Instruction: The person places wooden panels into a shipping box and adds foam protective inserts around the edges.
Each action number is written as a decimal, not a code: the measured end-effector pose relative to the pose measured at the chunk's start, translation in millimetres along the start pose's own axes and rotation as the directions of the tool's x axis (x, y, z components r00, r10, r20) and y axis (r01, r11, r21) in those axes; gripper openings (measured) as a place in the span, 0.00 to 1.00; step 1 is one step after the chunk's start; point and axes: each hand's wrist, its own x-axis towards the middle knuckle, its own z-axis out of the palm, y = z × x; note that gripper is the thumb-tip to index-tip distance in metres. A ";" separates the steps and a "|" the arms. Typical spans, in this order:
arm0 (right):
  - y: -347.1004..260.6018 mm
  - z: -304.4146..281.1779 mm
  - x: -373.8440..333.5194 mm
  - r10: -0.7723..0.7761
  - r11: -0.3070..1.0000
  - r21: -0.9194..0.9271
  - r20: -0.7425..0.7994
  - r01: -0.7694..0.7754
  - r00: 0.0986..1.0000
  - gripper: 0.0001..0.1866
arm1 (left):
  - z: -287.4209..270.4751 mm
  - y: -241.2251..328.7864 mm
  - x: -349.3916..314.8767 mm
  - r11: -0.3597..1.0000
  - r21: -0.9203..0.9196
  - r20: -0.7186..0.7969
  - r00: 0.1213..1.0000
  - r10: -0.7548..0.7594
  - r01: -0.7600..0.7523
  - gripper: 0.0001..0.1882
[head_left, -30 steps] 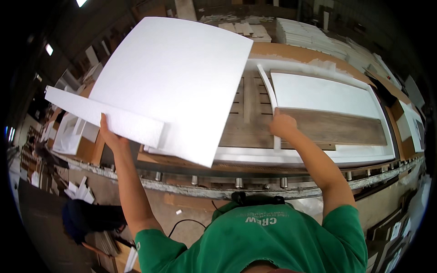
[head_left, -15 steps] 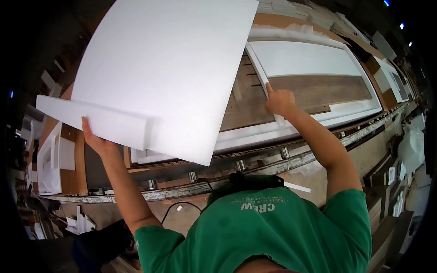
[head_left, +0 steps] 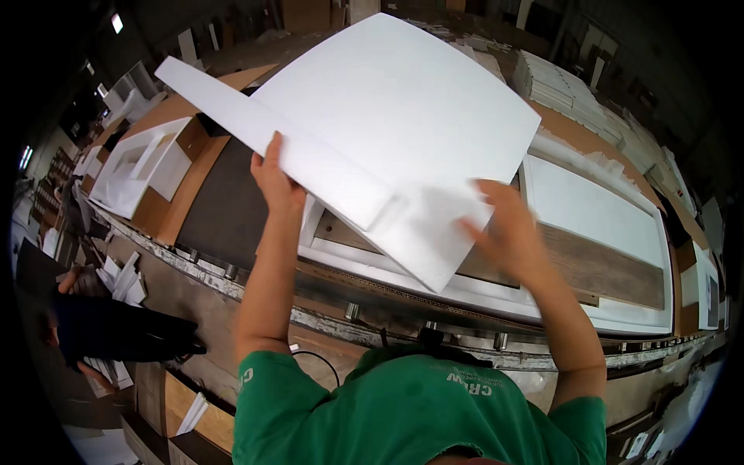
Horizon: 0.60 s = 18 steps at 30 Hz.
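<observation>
A large white foam sheet (head_left: 395, 108) hangs tilted over an open carton, with a long white foam strip (head_left: 225, 108) lying along its left edge. My left hand (head_left: 279, 182) grips the strip's outer edge, thumb side up. Blurred by motion, my right hand (head_left: 508, 232) is at the sheet's lower right edge with its fingers apart; whether they touch the foam I cannot tell. Under the sheet, the carton holds white foam edging (head_left: 372, 267), a brown wood-grain panel (head_left: 612, 260) and a white panel (head_left: 581, 209). The sheet hides much of the carton's left part.
The carton sits on a roller conveyor (head_left: 353, 311) in front of me. Other open cartons with white foam stand on the line at left (head_left: 155, 167) and right (head_left: 709, 287). A person in dark clothes (head_left: 116, 329) is at lower left. White stacks (head_left: 558, 85) lie beyond.
The foam sheet and strip have shifted right over the carton and turned. My right hand has left the foam divider and come to the sheet's edge. The view has swung too.
</observation>
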 end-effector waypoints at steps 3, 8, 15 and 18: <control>-42.0 31.3 22.6 -0.268 0.963 0.077 0.229 0.257 0.936 0.40 | 20.6 -12.0 -7.6 0.997 0.071 -0.070 0.997 0.042 -0.037 0.39; -26.0 72.7 41.0 -0.165 0.981 0.154 0.357 0.117 0.919 0.35 | 35.1 -29.5 -17.5 0.993 0.105 -0.113 0.993 -0.033 0.045 0.46; 30.9 81.4 11.5 0.144 0.961 0.236 0.025 -0.146 0.989 0.29 | 15.5 -58.9 -24.5 0.925 0.356 -0.161 0.984 -0.078 0.132 0.40; 69.0 33.7 -16.3 0.148 0.976 0.172 -0.077 -0.133 0.986 0.30 | -6.3 -43.9 -15.8 0.892 0.396 -0.175 0.971 -0.161 0.219 0.29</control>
